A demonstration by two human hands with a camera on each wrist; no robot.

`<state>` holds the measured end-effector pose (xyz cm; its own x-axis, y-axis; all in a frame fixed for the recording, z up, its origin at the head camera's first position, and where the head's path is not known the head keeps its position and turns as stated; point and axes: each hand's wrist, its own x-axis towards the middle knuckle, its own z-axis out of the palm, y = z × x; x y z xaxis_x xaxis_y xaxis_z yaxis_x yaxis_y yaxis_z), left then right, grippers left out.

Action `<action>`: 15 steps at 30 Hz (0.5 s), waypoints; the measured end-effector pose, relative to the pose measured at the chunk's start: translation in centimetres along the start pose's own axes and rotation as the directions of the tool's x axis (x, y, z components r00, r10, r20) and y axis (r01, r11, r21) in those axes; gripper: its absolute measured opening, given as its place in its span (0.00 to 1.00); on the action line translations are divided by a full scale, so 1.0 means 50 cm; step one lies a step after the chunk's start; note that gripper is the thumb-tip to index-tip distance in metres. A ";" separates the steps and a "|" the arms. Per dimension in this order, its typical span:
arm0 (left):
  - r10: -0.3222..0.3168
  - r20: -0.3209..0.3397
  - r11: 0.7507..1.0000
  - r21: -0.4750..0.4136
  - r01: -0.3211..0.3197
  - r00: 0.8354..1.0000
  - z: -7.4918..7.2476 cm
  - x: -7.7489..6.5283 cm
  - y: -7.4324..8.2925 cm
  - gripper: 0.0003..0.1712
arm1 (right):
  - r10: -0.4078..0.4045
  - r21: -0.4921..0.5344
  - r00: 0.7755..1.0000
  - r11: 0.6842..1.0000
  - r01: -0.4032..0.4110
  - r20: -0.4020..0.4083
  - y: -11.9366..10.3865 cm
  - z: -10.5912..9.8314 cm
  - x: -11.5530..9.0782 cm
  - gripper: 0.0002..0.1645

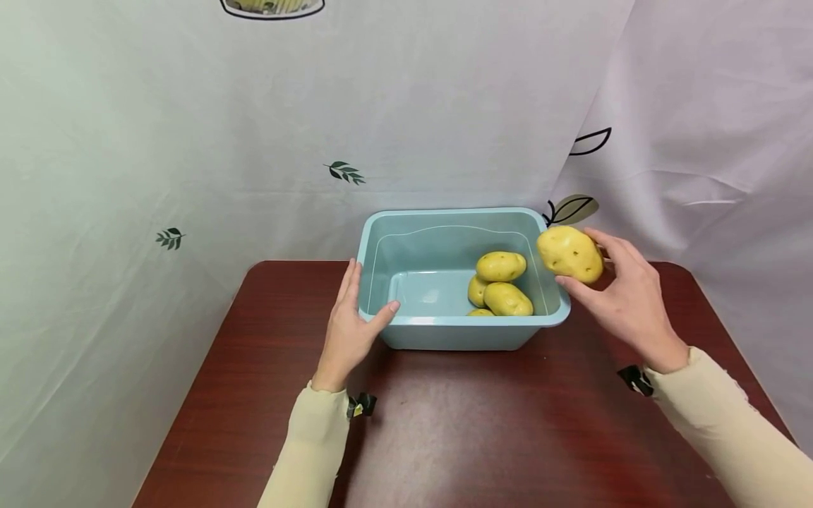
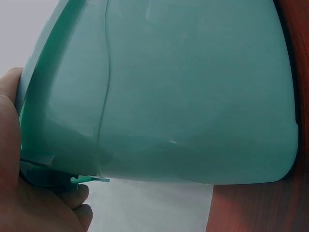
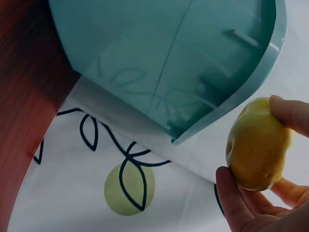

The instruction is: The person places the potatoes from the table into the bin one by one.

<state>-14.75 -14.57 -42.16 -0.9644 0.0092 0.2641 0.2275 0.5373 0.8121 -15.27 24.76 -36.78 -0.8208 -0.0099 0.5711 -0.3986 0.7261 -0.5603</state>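
A light blue plastic bin (image 1: 444,333) stands on the table, several yellow potatoes (image 1: 501,267) grouped at the right of its inside. At its front left corner, my left hand (image 1: 349,326) holds the rim, thumb over the front edge and fingers along the left side. My right hand (image 1: 625,296) pinches another potato (image 1: 569,254) between thumb and fingers, raised just beside the bin's right rim. In the right wrist view this potato (image 3: 258,145) hangs outside the rim, with fingertips on opposite sides of it.
The dark red wooden table (image 1: 444,430) runs under the bin and both forearms. Right behind it hangs a pale cloth (image 1: 444,106) with leaf prints, which also continues along both sides. A dark strap piece (image 1: 635,379) sits at the right wrist.
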 end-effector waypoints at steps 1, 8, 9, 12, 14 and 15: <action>0.003 -0.001 1.000 0.003 -0.003 1.000 0.000 0.001 0.000 0.57 | -0.004 0.002 1.000 1.000 0.004 -0.002 -0.002 0.003 0.001 0.48; 0.011 -0.003 1.000 0.005 -0.010 1.000 0.002 0.001 0.001 0.56 | -0.020 0.024 1.000 1.000 0.019 0.010 -0.019 0.024 0.006 0.46; 0.011 -0.002 1.000 0.005 -0.011 1.000 0.002 0.001 0.001 0.56 | -0.020 0.023 1.000 1.000 0.020 0.014 -0.021 0.027 0.006 0.46; 0.012 0.001 1.000 0.006 -0.012 1.000 0.003 0.001 0.000 0.56 | -0.023 0.017 0.999 1.000 0.023 0.025 -0.027 0.037 0.009 0.46; 0.012 -0.004 1.000 0.007 -0.012 1.000 0.003 0.001 0.000 0.56 | -0.028 0.016 0.999 0.999 0.028 0.033 -0.030 0.043 0.012 0.46; 0.011 -0.005 1.000 0.007 -0.011 1.000 0.002 0.000 -0.001 0.56 | -0.032 0.014 0.999 0.999 0.031 0.036 -0.031 0.046 0.013 0.46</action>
<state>-14.79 -14.49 -42.25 -0.9614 0.0109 0.2751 0.2367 0.5432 0.8056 -16.12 22.04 -36.91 -0.8221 -0.0578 0.5665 -0.4297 0.7157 -0.5505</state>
